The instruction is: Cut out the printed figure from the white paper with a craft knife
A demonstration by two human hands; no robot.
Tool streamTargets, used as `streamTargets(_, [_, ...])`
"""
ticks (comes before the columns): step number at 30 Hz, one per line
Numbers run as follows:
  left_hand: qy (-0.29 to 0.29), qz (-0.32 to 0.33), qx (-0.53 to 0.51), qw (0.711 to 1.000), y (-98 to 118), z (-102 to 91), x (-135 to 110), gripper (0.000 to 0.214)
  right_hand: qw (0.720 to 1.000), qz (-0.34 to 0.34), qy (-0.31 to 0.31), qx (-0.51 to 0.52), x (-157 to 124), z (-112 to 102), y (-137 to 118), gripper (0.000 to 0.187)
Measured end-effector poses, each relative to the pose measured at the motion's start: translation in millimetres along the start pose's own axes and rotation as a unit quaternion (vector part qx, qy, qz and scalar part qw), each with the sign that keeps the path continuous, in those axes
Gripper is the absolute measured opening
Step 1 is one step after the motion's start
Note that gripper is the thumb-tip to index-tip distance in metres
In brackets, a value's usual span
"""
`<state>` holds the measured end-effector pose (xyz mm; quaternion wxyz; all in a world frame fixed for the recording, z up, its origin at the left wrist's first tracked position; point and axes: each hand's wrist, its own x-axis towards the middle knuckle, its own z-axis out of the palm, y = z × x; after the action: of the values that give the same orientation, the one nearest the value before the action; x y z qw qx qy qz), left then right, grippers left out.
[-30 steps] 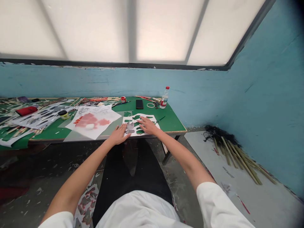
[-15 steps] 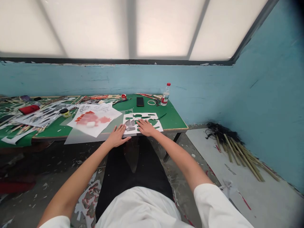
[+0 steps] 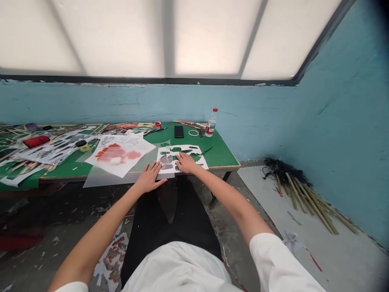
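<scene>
A white paper stencil point(image 3: 194, 151) with cut-out shapes lies near the front edge of the green table point(image 3: 220, 154). My right hand point(image 3: 184, 163) rests flat on it, fingers spread. My left hand point(image 3: 149, 177) lies flat at the stencil's left edge, partly on a translucent sheet point(image 3: 100, 177) that overhangs the table front. Neither hand holds anything. Left of them a white sheet with red painted shapes point(image 3: 117, 155) lies on the table.
A black phone point(image 3: 178, 131), tape ring point(image 3: 193, 133), water bottle point(image 3: 210, 123) and small red jar point(image 3: 158, 125) stand at the back. Papers, sticks and a yellow jar point(image 3: 80, 145) crowd the left. Bamboo sticks point(image 3: 306, 202) lie on the floor at right. Paper scraps point(image 3: 111, 259) lie beside my legs.
My right hand has slid back toward me across the stencil, from its middle to its near part. My left hand stays at the left edge. The view shifted slightly.
</scene>
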<state>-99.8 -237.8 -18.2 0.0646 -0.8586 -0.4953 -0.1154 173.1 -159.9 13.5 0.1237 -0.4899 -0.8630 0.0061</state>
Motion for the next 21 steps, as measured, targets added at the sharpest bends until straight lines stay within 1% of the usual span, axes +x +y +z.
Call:
streamTargets(3, [0.0, 0.0, 0.0, 1.0, 1, -0.2, -3, 0.063, 1.0, 0.005, -0.007, 0.0, 5, 0, -2, 0.048])
streamTargets(8, [0.001, -0.004, -0.005, 1.0, 5, 0.4, 1, 0.062, 1.0, 0.004, -0.025, 0.003, 6, 0, -3, 0.051])
streamTargets(13, [0.003, -0.011, -0.014, 1.0, 11, 0.8, 1, 0.066, 1.0, 0.007, -0.01, 0.002, 4, 0, -5, 0.047])
streamTargets(21, [0.007, -0.022, -0.017, 1.0, 15, -1.2, 2, 0.062, 1.0, 0.01, 0.001, 0.008, 4, 2, -4, 0.046])
